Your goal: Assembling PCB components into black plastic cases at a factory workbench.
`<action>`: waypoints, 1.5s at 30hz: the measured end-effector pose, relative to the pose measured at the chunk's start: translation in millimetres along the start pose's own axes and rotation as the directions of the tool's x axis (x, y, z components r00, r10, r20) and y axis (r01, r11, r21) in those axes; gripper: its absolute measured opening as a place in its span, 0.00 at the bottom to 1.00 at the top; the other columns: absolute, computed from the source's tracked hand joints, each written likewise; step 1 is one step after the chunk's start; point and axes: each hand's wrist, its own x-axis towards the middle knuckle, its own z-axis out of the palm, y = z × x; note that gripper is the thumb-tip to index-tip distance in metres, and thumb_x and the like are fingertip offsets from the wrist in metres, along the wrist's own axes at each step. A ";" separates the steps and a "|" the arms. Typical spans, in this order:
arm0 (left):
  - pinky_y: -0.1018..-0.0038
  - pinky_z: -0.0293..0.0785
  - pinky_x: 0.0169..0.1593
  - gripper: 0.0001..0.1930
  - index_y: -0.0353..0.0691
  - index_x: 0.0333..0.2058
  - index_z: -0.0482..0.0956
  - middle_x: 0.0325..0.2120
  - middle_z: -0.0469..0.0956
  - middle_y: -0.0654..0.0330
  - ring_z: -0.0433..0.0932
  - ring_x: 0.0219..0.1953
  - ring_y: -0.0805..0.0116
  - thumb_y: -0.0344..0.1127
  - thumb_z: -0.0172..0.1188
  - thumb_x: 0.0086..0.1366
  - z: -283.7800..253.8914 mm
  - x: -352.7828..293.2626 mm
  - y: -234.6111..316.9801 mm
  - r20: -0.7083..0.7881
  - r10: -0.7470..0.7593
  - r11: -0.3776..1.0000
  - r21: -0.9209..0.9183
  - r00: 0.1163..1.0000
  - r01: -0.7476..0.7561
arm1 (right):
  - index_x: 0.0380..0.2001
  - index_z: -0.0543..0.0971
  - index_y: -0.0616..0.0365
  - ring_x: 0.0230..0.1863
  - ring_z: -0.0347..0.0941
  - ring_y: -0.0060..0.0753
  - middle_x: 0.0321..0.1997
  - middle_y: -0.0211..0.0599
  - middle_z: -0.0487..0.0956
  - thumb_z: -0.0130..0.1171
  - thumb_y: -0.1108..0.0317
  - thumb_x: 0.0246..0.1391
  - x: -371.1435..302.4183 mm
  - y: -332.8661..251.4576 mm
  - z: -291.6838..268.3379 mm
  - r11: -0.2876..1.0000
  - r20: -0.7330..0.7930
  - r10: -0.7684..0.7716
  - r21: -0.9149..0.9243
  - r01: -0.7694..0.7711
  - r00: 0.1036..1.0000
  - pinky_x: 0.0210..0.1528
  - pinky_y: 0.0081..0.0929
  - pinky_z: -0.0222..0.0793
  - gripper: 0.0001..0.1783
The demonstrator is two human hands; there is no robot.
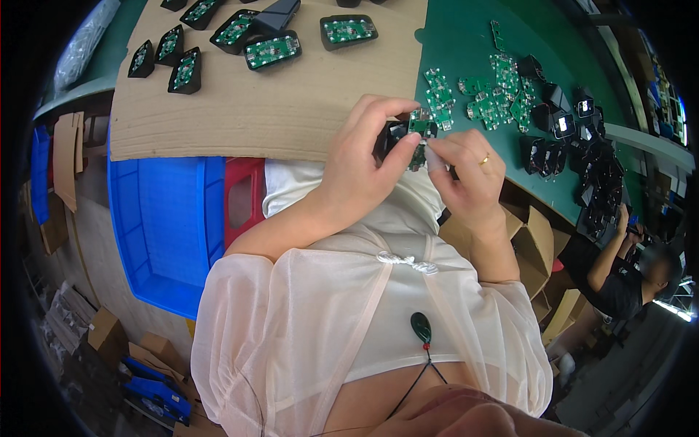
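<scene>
The work looks partway through. On the cardboard sheet (240,120), near its far edge and far left corner, black housings with green boards lying in their open faces stand spread out, such as the filled housing (273,49) and the one nearest the right edge, a second filled housing (348,30); these appear to have their boards in place. A dark grey housing (278,14) among them shows only its outside, so its contents cannot be judged.

The piece in hand is above the front right corner of the sheet. The left hand (362,160) has its grip curled round a black housing (392,138), opened only as wide as that piece, with the thumb against a green circuit board (421,127). The right hand (470,173) has its grip drawn in to a narrow pinch at the near end of that board; whether it has hold of the board or merely presses cannot be told. Nor does the view show whether this board is fully seated.

Plenty seems left to do: on the green counter (466,44), right of the sheet, loose circuit boards (502,91) lie in a scattered group, and beyond them, toward the counter's right edge, black housings (553,154) are heaped, with no green boards visible in them.
</scene>
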 end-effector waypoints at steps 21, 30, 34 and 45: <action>0.74 0.70 0.39 0.13 0.34 0.43 0.70 0.37 0.70 0.53 0.72 0.37 0.62 0.28 0.55 0.58 5.2 -3.9 -3.0 -0.054 0.125 0.979 0.171 0.991 -0.114 | 0.52 0.58 0.60 0.16 0.69 0.19 0.28 0.37 0.75 0.47 0.61 0.58 -18.9 -13.7 17.0 0.121 0.459 0.620 0.746 -0.655 0.637 0.12 0.10 0.53 0.22; 0.71 0.70 0.26 0.12 0.37 0.41 0.71 0.34 0.69 0.55 0.73 0.25 0.62 0.32 0.54 0.58 10.7 -1.3 -9.1 -0.179 0.260 0.938 0.282 0.949 -0.204 | 0.45 0.61 0.59 0.13 0.65 0.18 0.27 0.37 0.74 0.49 0.65 0.58 -6.4 -17.5 31.5 0.122 0.370 0.686 0.790 -0.600 0.626 0.11 0.11 0.52 0.16; 0.71 0.71 0.30 0.14 0.37 0.44 0.71 0.36 0.69 0.54 0.73 0.28 0.62 0.32 0.54 0.59 5.6 -2.0 -11.2 -0.158 0.205 0.956 0.245 0.966 -0.163 | 0.47 0.60 0.60 0.14 0.67 0.21 0.26 0.38 0.73 0.49 0.67 0.57 -4.8 -10.7 36.4 0.067 0.394 0.687 0.802 -0.593 0.611 0.13 0.14 0.60 0.17; 0.74 0.65 0.51 0.22 0.34 0.54 0.61 0.49 0.66 0.57 0.67 0.49 0.71 0.27 0.51 0.60 -27.2 -12.2 -19.8 0.176 -0.149 0.962 0.252 0.973 0.102 | 0.50 0.60 0.61 0.18 0.64 0.17 0.25 0.32 0.70 0.50 0.76 0.54 -20.4 -13.9 19.2 0.272 0.314 0.680 0.731 -0.626 0.662 0.18 0.14 0.63 0.20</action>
